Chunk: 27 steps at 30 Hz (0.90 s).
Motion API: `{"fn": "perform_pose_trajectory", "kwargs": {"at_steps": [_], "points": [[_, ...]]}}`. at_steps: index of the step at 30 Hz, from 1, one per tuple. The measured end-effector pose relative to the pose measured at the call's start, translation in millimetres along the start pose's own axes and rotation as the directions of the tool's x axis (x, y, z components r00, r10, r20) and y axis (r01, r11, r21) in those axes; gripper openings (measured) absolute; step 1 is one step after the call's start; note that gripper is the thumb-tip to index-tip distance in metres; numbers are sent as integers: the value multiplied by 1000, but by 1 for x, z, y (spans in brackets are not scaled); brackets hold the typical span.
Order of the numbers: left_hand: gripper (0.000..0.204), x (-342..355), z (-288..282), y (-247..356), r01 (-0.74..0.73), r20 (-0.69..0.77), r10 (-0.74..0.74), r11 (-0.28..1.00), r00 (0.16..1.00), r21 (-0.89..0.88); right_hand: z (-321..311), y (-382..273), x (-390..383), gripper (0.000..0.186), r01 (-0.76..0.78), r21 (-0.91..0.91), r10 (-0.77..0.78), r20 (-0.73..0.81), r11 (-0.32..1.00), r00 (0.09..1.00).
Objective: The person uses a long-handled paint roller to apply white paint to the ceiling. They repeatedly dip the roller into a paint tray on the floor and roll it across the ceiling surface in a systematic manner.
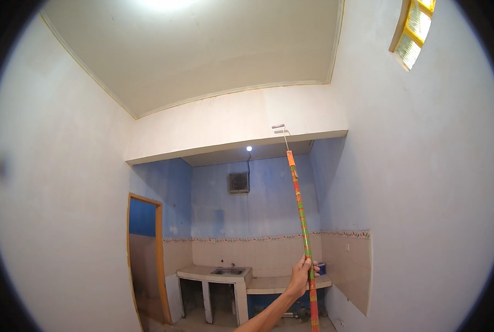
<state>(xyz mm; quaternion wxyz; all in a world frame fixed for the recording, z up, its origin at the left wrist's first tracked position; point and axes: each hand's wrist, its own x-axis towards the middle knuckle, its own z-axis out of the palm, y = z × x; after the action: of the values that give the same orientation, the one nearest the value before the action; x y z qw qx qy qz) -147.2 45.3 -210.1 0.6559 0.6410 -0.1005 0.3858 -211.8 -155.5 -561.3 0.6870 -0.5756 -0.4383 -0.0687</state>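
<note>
My left hand [301,275] is wrapped round a long pole [302,213] banded in red, green and orange. The pole rises steeply, leaning slightly left, and its lower end runs out of the picture at the bottom edge. At its top an orange sleeve holds the thin bent wire of a paint roller [278,126]. The small roller is up at the white beam [230,124], near the beam's lower edge. A shadow lies just below it; whether it touches the surface I cannot tell. My right hand is not in view.
Beyond the beam is a kitchen alcove with blue walls, a tiled counter [274,284] with a sink [228,271], and a blue container [321,269]. A hanging bulb [249,148] glows below the beam. A wooden door frame [159,249] stands left; a yellow-framed window [415,33] is high right.
</note>
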Motion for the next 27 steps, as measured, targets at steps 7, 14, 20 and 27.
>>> {"fn": "perform_pose_trajectory", "kwargs": {"at_steps": [7,14,20,27], "points": [[53,1,-10,-7,3,-57,-4,1000,998,-10,-4,0,-5,38,-363,124,338,181,924,923],[58,-2,-15,7,-1,-3,1,992,1000,126,-8,-30,24,39,-324,130,302,166,937,939],[57,-22,-3,2,2,-12,1,971,1000,240,-7,-64,82,40,-235,128,217,137,964,966],[65,-44,22,14,-44,-65,75,919,995,392,6,-103,167,41,-150,100,140,101,984,985]]}}
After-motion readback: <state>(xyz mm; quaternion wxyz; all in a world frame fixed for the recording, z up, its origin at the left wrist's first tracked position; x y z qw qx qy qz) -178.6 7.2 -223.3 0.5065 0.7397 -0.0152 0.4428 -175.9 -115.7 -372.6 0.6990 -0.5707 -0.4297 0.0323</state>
